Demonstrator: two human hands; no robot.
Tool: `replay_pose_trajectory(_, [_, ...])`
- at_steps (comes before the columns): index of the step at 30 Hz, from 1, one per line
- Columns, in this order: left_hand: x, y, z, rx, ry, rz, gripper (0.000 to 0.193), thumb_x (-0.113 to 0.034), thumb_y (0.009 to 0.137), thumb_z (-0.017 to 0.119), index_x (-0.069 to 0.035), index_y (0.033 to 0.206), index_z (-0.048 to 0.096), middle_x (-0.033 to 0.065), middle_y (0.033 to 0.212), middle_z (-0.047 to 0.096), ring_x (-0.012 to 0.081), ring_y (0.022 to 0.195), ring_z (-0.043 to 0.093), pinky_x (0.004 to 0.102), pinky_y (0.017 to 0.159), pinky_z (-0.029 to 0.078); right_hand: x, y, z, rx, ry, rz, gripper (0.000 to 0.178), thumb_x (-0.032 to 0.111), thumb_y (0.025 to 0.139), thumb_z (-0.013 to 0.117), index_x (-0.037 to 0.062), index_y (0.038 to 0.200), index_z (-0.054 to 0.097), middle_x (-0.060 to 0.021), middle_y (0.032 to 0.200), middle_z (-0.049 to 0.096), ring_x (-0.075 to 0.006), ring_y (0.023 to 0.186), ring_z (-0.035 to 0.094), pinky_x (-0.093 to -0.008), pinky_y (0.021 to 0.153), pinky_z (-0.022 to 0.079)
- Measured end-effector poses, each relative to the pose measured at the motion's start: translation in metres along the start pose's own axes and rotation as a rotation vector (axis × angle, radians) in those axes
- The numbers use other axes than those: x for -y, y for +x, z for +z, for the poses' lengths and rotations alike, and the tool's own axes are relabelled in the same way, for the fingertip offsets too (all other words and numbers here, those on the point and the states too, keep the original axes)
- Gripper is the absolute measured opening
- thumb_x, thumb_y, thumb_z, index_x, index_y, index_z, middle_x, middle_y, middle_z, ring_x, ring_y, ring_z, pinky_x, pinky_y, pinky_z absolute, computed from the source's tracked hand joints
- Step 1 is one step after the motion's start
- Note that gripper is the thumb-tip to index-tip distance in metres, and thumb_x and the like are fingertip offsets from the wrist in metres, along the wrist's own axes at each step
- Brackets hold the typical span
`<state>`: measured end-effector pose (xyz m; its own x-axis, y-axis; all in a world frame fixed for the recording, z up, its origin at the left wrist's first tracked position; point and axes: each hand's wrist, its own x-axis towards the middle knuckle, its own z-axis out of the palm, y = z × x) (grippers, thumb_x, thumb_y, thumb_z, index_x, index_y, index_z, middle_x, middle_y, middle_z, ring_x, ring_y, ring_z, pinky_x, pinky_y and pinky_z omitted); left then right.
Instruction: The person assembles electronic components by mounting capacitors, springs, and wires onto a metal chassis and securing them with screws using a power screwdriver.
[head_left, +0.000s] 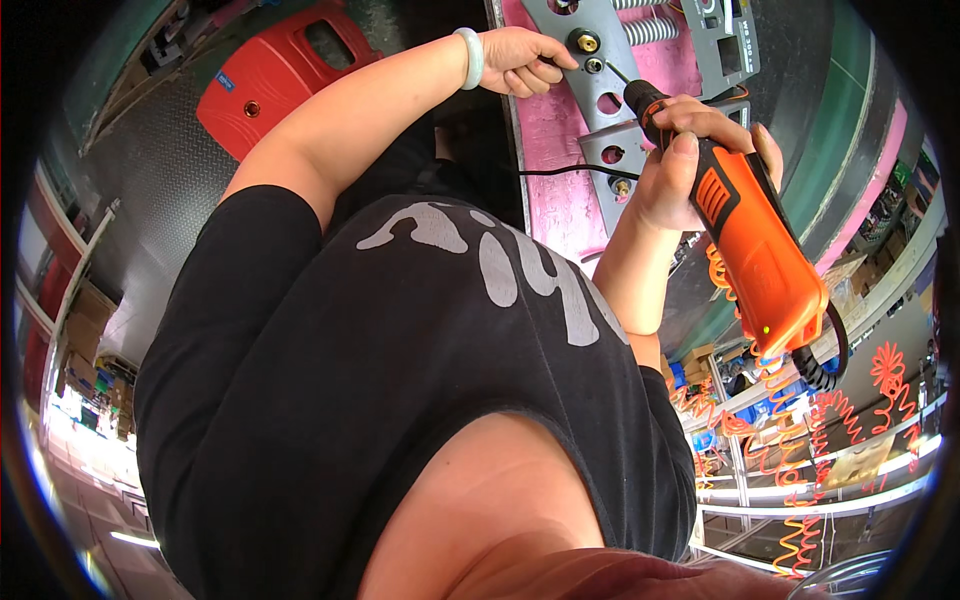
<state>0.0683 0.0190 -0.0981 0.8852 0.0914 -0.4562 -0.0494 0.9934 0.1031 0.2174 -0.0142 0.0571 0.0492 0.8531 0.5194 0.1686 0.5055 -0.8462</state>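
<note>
My right hand [680,165] is wrapped around an orange and black electric screwdriver [762,265]. Its thin bit points at a grey front panel [588,90], close to a small round socket [594,65]; whether the tip touches is hard to see. At the panel's left edge is my left hand [522,65], its thumb and forefinger pinched together beside the socket and the other fingers curled. Anything between those fingertips is hidden. Just above the socket, a brass fitting [588,43] sits in a black ring.
Pink padding [540,125] lies under the panels. A second grey panel [605,150] with a black cable is nearer me. Grey corrugated hoses [652,30] and a printed grey panel [728,55] lie beyond. A red plastic housing [240,100] stands left; orange coiled hoses [790,450] hang right.
</note>
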Motion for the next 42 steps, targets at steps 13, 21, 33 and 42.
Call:
replay_pose_trajectory(13, [0.001,0.0,0.002,0.009,-0.009,0.001,0.04,-0.023,0.092,0.042,-0.016,0.054,0.03,-0.0081,0.049,0.023,0.0025,0.038,0.018,0.0167,0.033,0.017,-0.004,0.009,0.008,-0.243,0.007,0.109,0.048,0.001,0.072,0.059,-0.001,0.112,0.033,-0.013,0.067,0.056,-0.0196,0.056,0.057,-0.0311,0.062,0.049])
replay_pose_trajectory(21, [0.003,0.002,0.001,0.0,0.001,0.015,0.041,-0.023,0.092,0.043,-0.016,0.054,0.03,-0.0076,0.049,0.024,0.0025,0.038,0.018,0.0171,0.034,0.017,-0.005,0.004,0.003,-0.193,0.007,0.091,0.047,0.002,0.074,0.061,0.0002,0.112,0.033,-0.0122,0.069,0.056,-0.0196,0.057,0.057,-0.0318,0.06,0.049])
replay_pose_trajectory(33, [0.047,-0.019,0.022,-0.271,0.006,0.414,0.007,-0.013,0.087,0.049,-0.01,0.092,0.047,-0.0054,0.059,0.028,0.0054,0.048,0.025,0.0211,0.043,0.02,0.04,0.006,0.001,-0.246,0.053,0.041,0.052,-0.001,0.07,0.057,-0.002,0.115,0.031,-0.0154,0.066,0.053,-0.023,0.05,0.052,-0.0422,0.056,0.05])
replay_pose_trajectory(42, [0.062,-0.042,0.111,-0.095,0.025,0.346,0.032,-0.032,0.094,0.04,-0.005,0.096,0.058,0.0009,0.083,0.059,0.0106,0.071,0.053,0.0217,0.063,0.042,0.118,-0.026,-0.019,-0.194,0.265,0.102,0.053,-0.005,0.074,0.056,0.0054,0.12,0.03,-0.0086,0.07,0.054,-0.0193,0.062,0.055,-0.0337,0.068,0.047])
